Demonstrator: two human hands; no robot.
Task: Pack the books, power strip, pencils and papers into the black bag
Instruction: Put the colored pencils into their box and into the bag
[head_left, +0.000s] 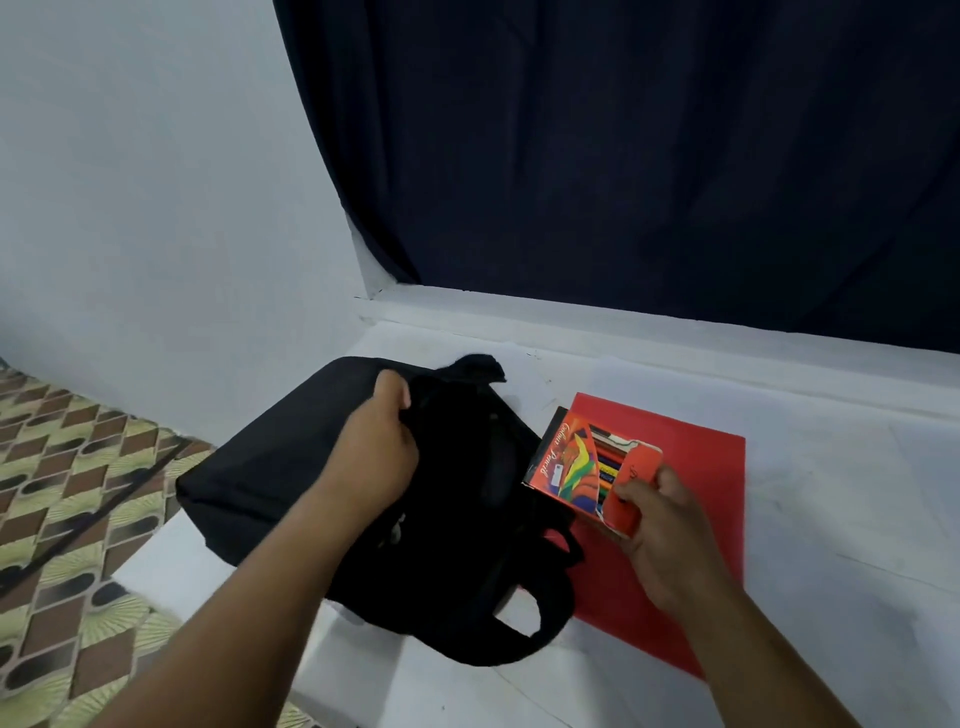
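- Head view: my left hand (375, 448) grips the black bag (291, 467) at the white ledge's (831, 519) left edge.
- My right hand (662, 525) pinches the pencil box (571, 462), apparently at the bag's mouth, over a red folder (701, 467).

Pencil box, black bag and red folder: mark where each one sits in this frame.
pencil box (569, 462), head view, on its printed orange front.
black bag (270, 467), head view, on its flat left side panel.
red folder (696, 457), head view, on its bare cover right of the box.
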